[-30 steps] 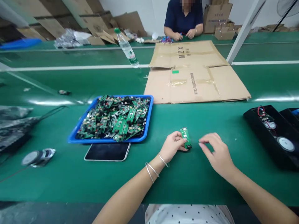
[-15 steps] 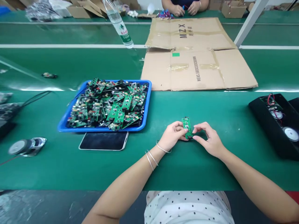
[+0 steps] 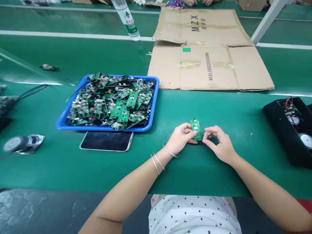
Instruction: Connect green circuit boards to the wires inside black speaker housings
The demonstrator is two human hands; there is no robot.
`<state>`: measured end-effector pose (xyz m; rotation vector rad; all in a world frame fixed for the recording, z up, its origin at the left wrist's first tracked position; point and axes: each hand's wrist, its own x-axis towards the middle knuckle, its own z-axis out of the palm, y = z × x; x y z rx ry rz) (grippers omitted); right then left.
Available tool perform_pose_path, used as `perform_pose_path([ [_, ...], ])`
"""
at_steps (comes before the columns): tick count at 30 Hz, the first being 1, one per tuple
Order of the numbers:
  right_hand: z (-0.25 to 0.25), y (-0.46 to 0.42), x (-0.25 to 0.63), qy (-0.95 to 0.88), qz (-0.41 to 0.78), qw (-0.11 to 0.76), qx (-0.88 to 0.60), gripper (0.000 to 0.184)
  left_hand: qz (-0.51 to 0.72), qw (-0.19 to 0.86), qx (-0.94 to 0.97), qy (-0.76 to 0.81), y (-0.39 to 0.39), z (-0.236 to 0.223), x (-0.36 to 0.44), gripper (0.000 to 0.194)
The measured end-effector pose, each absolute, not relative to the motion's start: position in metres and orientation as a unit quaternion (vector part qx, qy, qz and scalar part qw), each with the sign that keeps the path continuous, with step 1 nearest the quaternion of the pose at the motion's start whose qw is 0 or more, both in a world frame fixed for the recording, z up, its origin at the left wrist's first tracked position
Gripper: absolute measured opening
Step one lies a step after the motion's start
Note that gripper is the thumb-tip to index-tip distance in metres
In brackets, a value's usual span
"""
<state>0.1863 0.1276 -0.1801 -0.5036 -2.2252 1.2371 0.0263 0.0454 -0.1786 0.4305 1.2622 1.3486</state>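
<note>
Green printed circuit board (image 3: 196, 128) is held just above the bench (image 3: 219, 182), pinched in the grip of the left hand (image 3: 180, 137). The right hand (image 3: 223, 145) has its grip slightly spread beside the board's lower end; whether it touches cannot be told. Flattened cardboard (image 3: 168, 71) beyond reads "MZX" and "MEAS:560X330X300MM". Red Chinese characters mark the label (image 3: 131, 23) of a water bottle (image 3: 121, 8), behind a blue tray (image 3: 155, 101) heaped with boards (image 3: 119, 111).

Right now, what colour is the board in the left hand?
The circuit board is green; best seen in the head view.
</note>
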Motion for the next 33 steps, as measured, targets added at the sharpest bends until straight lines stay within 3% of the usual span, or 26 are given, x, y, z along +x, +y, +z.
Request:
perform_pose_path([
  [6,-0.182,0.123,0.187,-0.834,0.447,0.262,-0.190,0.012,0.614,0.561,0.135,0.539,0.046,-0.178,0.028,0.039],
  [18,-0.179,0.100,0.180,-0.816,0.477,0.277,-0.172,0.019,0.698,0.490,0.077,0.516,0.049,-0.179,0.034,0.033],
  [24,-0.183,0.106,0.182,-0.814,0.373,0.388,-0.221,0.026,0.685,0.514,0.107,0.504,0.048,-0.177,0.033,0.034],
  [33,-0.189,0.116,0.184,-0.767,0.426,0.388,-0.282,0.031,0.662,0.553,0.136,0.488,0.046,-0.177,0.036,0.038],
])
